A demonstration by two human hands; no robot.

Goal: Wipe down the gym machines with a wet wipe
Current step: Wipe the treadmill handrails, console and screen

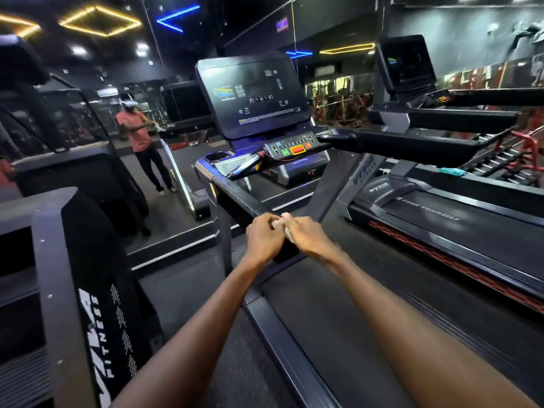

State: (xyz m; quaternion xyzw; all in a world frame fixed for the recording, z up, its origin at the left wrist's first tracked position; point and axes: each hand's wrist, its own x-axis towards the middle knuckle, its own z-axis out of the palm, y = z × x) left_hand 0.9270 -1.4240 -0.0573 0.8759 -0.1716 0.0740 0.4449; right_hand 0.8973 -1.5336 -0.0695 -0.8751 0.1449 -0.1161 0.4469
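I stand at a black treadmill, facing its tilted console screen (253, 95) and button panel (293, 147). Both my hands meet over the near end of the left handrail (235, 195). My left hand (263, 238) and my right hand (309, 235) pinch a small white wet wipe (282, 223) between their fingertips; most of the wipe is hidden by the fingers. The right handrail (406, 145) runs off to the right at console height. The running belt (338, 304) lies below my forearms.
A second treadmill (441, 219) stands close on the right, with a small teal packet (452, 172) on its side rail. A tall black machine (76, 275) stands at my left. The mirror wall ahead shows a person (141, 142) in a red shirt.
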